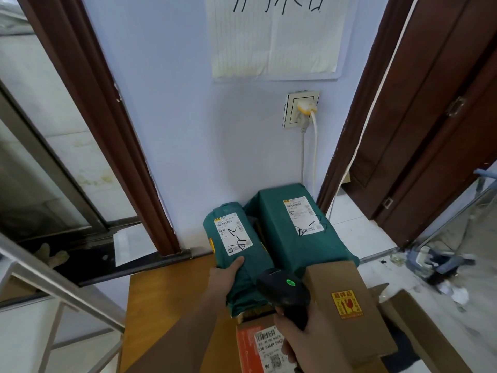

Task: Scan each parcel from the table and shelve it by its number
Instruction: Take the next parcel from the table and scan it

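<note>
**Mid-scan: green parcel gripped, scanner raised**

Down over a wooden table [161,305] pushed against a pale blue wall. Left hand [224,270] wrapped round the near side of a narrow green parcel [239,254], thumb laid on top just below its white shipping label [233,232], fingers curled out of sight underneath. Label marked with handwritten black strokes, not clearly readable. Right hand [304,335] closed tight on the grip of a black handheld scanner [285,289], head aimed forward toward that parcel, green light glowing on top.

Just right of the held parcel, touching it: a larger green parcel [295,227] standing against the wall, own white label scrawled with black ink. Nearer and further right, a brown cardboard box [347,305] bearing a yellow-and-red fragile sticker. Below the scanner, at the table's near edge, an orange box [250,345] with a barcode label, partly hidden by the right wrist.

On the wall above: a wall socket [301,109] with a yellow-and-white plug and cable hanging down, and higher up a sheet of lined paper [274,36] with large handwriting. Dark wooden door frames on both sides. Grey metal rails at lower left. Scattered litter on the tiled floor at far right.
</note>
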Action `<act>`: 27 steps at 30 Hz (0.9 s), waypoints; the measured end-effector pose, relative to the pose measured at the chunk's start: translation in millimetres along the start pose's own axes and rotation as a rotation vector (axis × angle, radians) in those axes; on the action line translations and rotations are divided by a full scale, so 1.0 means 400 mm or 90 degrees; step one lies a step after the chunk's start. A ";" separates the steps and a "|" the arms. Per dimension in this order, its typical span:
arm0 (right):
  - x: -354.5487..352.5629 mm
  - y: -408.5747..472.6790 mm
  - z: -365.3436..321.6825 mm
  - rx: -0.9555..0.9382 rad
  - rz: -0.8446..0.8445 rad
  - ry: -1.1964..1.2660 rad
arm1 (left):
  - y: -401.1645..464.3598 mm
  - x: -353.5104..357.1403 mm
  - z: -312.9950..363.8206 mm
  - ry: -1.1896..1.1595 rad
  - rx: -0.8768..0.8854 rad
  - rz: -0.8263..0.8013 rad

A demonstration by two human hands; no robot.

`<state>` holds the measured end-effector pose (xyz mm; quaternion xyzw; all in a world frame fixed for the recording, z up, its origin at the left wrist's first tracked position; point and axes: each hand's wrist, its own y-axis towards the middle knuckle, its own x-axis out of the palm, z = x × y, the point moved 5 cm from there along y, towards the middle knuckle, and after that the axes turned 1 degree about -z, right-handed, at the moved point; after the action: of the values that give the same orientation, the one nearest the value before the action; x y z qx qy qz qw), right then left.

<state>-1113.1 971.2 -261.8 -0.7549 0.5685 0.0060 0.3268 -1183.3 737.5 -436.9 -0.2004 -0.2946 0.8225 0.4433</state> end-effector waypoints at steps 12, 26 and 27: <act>0.000 -0.034 0.010 0.012 -0.031 0.062 | 0.018 -0.003 -0.043 0.132 0.117 0.010; 0.019 -0.030 0.016 -0.008 -0.045 0.052 | -0.131 0.010 -0.051 0.296 0.273 0.012; 0.020 -0.030 0.017 -0.013 -0.046 0.051 | -0.136 0.011 -0.060 0.289 0.271 0.000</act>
<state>-1097.6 969.3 -264.3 -0.7779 0.5535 -0.0304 0.2959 -1138.3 772.1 -419.3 -0.2814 -0.0090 0.7999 0.5299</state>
